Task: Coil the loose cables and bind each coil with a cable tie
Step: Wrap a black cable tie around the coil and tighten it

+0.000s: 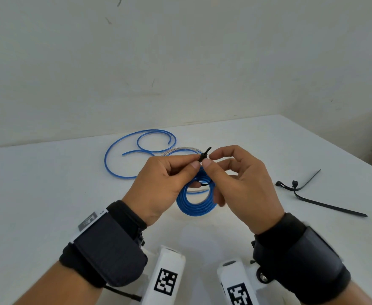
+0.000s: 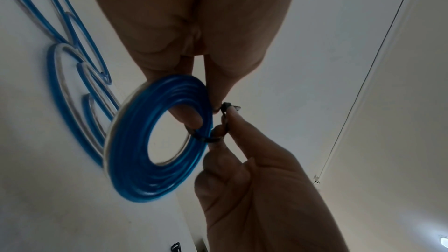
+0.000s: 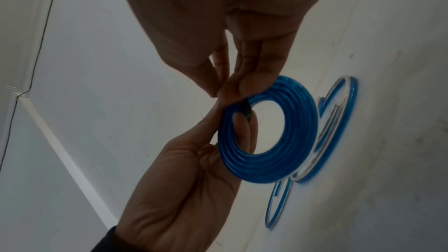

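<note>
A blue cable coil [image 1: 197, 205] [image 2: 135, 160] [image 3: 278, 170] hangs just above the white table [image 1: 48, 194], held between both hands. A black cable tie [image 1: 203, 155] [image 2: 208, 138] [image 3: 247, 112] loops round the coil's upper side. My left hand [image 1: 195, 162] [image 2: 213, 107] pinches the tie at its head with thumb and forefinger, and one of its fingers pokes through the coil's hole. My right hand [image 1: 208, 160] [image 3: 221, 92] pinches the tie from the other side, right against the left fingertips. The tie's tip sticks up above them.
A loose blue cable [image 1: 123, 155] [image 2: 65, 91] [image 3: 339, 131] lies in open curves on the table behind the hands. Spare black cable ties [image 1: 313, 194] lie to the right, another tie [image 1: 123, 293] under my left wrist. A wall stands close behind the table.
</note>
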Demonstrator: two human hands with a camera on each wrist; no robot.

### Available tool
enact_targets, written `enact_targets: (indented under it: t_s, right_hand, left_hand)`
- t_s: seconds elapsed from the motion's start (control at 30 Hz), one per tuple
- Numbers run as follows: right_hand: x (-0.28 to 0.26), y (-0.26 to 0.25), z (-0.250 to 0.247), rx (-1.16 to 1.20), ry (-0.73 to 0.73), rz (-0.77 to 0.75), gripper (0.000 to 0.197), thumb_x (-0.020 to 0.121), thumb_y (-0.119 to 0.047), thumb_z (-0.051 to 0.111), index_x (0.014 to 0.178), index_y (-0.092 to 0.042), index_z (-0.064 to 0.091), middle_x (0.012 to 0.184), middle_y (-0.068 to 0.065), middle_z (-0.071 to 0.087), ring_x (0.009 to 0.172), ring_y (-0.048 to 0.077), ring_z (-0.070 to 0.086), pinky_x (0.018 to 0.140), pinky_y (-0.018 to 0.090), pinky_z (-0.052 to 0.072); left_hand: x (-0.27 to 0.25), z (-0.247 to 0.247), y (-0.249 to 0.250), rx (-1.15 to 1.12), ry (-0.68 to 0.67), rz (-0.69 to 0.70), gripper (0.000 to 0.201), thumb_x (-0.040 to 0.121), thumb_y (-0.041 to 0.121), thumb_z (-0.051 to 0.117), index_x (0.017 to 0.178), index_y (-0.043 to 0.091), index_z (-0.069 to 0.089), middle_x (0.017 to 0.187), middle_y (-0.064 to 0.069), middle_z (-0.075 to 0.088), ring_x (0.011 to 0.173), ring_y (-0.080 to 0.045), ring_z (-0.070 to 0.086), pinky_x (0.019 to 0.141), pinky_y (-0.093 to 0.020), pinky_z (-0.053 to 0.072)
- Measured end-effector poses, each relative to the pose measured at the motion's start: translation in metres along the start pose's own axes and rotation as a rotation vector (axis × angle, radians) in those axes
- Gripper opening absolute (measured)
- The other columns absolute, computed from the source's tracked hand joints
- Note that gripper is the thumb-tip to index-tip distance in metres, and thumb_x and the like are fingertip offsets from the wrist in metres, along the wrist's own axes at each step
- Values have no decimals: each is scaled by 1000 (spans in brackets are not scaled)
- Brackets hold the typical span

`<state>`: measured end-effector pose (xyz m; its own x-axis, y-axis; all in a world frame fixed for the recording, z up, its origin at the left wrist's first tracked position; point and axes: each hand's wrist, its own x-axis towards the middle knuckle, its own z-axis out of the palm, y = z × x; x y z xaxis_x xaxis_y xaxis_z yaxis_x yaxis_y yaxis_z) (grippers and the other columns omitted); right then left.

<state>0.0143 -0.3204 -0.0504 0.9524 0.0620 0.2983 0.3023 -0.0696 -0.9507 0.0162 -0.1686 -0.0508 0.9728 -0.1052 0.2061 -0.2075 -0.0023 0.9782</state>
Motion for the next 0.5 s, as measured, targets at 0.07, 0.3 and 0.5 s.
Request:
enact_targets:
  t_s: [0.07,0.3,0.5]
  right_hand:
    - [1,2,-2,-38,24,-28,15,82,-19,71,92,-28,64,72,-6,60,45,18,46,49,26,39]
    - [1,1,-2,18,-15,-24,19,81,-18,72,97,-30,74,76,-8,57,53,22,34,49,27,33]
    - [1,2,0,143,16,-5,16,81,-21,74,96,-27,76,77,-2,69,65,46,54,69,43,51]
  left_hand:
    - [-1,1,0,-36,-21,2,25,89,7,55,109,16,67,96,-2,75,85,-14,71,70,-20,54]
    - [-2,1,0,-104,-83,-9,29,89,6,52,116,10,64,106,-2,73,93,-15,70,70,-20,54]
    - [-2,3,4,-144,-116,6,27,88,13,52,111,13,67,105,-3,74,98,-16,69,70,-20,53]
